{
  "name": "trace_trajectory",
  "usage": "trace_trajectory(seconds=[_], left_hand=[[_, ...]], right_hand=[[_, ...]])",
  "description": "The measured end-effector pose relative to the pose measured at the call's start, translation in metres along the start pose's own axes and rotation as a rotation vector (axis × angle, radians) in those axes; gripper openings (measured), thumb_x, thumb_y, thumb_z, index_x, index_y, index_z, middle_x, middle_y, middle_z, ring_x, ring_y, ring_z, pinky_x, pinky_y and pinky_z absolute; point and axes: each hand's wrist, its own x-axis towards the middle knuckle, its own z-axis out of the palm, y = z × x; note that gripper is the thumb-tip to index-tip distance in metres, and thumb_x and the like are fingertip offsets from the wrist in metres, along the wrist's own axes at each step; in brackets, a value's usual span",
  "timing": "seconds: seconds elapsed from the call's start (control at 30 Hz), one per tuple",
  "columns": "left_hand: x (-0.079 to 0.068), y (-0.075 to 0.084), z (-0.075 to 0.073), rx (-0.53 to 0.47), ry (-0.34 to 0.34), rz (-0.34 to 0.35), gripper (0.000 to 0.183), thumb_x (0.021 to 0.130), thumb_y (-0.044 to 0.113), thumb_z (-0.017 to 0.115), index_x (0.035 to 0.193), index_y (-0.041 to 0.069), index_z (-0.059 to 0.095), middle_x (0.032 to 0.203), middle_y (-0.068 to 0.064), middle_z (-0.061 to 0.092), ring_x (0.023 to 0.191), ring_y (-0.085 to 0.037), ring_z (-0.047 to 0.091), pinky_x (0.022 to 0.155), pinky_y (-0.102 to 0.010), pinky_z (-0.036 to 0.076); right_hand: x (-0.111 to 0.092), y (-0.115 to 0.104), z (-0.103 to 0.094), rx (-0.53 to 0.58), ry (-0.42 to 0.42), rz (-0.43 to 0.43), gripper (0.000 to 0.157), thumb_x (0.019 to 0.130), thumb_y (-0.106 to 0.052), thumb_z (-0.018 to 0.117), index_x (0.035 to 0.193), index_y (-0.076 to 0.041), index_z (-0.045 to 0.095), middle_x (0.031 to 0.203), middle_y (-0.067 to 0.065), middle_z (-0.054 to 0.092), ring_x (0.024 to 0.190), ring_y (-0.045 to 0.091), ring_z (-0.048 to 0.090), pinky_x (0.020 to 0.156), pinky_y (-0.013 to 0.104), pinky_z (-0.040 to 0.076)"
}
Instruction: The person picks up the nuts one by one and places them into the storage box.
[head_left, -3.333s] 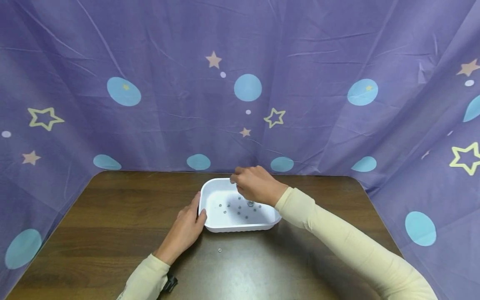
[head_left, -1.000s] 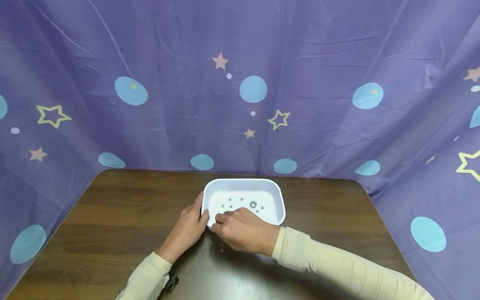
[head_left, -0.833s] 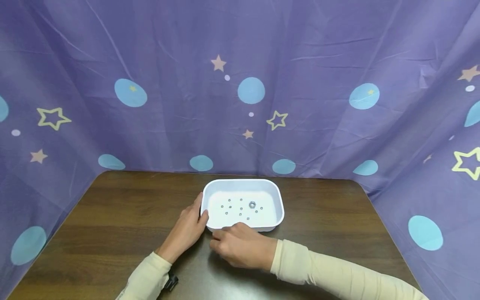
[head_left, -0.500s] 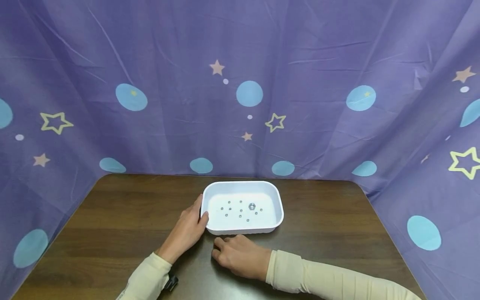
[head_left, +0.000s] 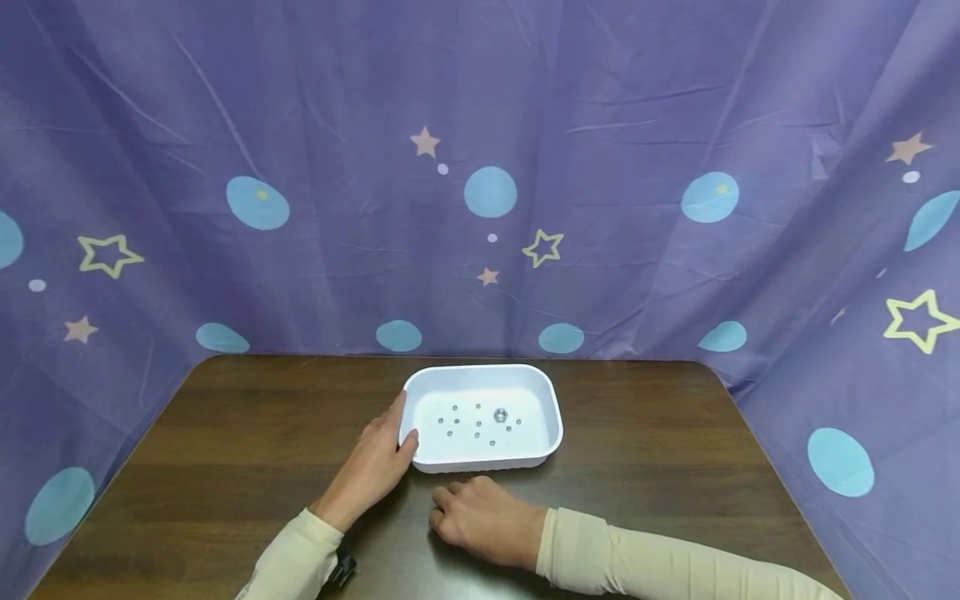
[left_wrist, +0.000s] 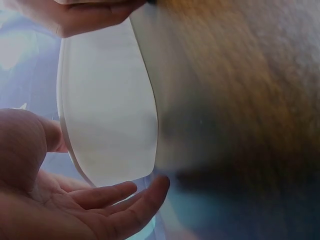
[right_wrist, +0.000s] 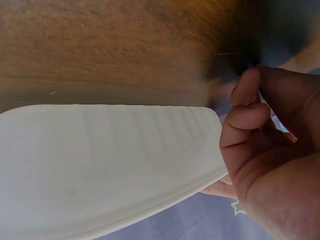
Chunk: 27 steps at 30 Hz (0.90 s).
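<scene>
A white plastic tray (head_left: pixel 483 462) stands on the table with several tiny metal nuts (head_left: pixel 478 424) and one larger hex nut (head_left: pixel 501 415) spread over its floor. My left hand (head_left: pixel 375 458) grips the tray's left end, thumb at the rim and fingers along the outside wall (left_wrist: pixel 110 100). In front of the tray, my right hand (head_left: pixel 487 521) is low at the tabletop. Its fingers are curled, and thumb and index tips come together at the wood in the right wrist view (right_wrist: pixel 270 125). Whatever lies between those tips is hidden.
The brown wooden table (head_left: pixel 675 467) reaches back to a purple curtain (head_left: pixel 600 275) with stars and blue spots. A black wrist strap piece (head_left: pixel 342 569) shows under the left sleeve. One small pale speck (right_wrist: pixel 53 92) lies on the wood in the right wrist view.
My right hand has come from above the tray down to the table in front of it. The loose nut seen there earlier is now hidden by the fingers. My left hand keeps its grip.
</scene>
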Motion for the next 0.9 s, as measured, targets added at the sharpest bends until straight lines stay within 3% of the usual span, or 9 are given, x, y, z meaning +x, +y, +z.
trace_trajectory(seconds=[0.13,0.33,0.43,0.57,0.73,0.9], left_hand=[[-0.001,0.003,0.002,0.032,0.016,0.018,0.068,0.099,0.016,0.060,0.154,-0.009,0.029,0.150,-0.031,0.043,0.133,-0.048,0.047,0.111,-0.057,0.038],[-0.005,0.006,0.003,0.083,0.079,0.109,0.067,0.096,0.013,0.064,0.150,-0.012,0.034,0.146,-0.030,0.048,0.133,-0.045,0.046,0.111,-0.054,0.037],[-0.006,0.007,0.003,0.108,0.081,0.107,0.067,0.096,0.016,0.064,0.151,-0.011,0.036,0.146,-0.030,0.049,0.134,-0.046,0.044,0.110,-0.057,0.038],[-0.007,0.009,0.003,0.134,0.072,0.088,0.066,0.097,0.019,0.063,0.151,-0.008,0.037,0.148,-0.030,0.046,0.137,-0.046,0.039,0.110,-0.061,0.037],[-0.008,0.009,0.004,0.172,0.103,0.113,0.064,0.096,0.020,0.065,0.149,-0.007,0.042,0.147,-0.030,0.046,0.137,-0.048,0.039,0.109,-0.064,0.036],[-0.009,0.011,0.006,0.202,0.141,0.139,0.060,0.094,0.018,0.066,0.145,-0.007,0.048,0.145,-0.031,0.047,0.137,-0.052,0.038,0.108,-0.067,0.035]], right_hand=[[-0.005,0.000,-0.003,0.005,-0.002,-0.010,0.007,0.083,-0.022,0.072,0.085,-0.026,0.067,0.082,-0.008,0.055,0.067,0.007,0.056,0.043,0.022,0.038],[-0.011,0.005,-0.012,0.011,0.041,0.012,0.008,0.083,-0.023,0.072,0.084,-0.026,0.064,0.079,-0.009,0.055,0.067,0.008,0.057,0.044,0.022,0.038],[-0.013,0.013,-0.020,0.038,0.076,0.044,0.008,0.085,-0.021,0.071,0.084,-0.024,0.063,0.078,-0.008,0.056,0.066,0.008,0.058,0.044,0.024,0.040],[-0.016,0.030,-0.029,0.058,0.114,0.104,0.009,0.086,-0.017,0.070,0.083,-0.021,0.063,0.077,-0.007,0.056,0.064,0.009,0.058,0.045,0.025,0.042],[-0.016,0.059,-0.036,0.072,0.149,0.211,0.007,0.084,-0.014,0.070,0.084,-0.019,0.066,0.076,-0.006,0.056,0.062,0.012,0.058,0.045,0.029,0.046],[-0.013,0.088,-0.033,0.085,0.141,0.315,0.008,0.089,-0.012,0.065,0.088,-0.019,0.070,0.076,-0.004,0.057,0.061,0.013,0.058,0.045,0.031,0.047]])
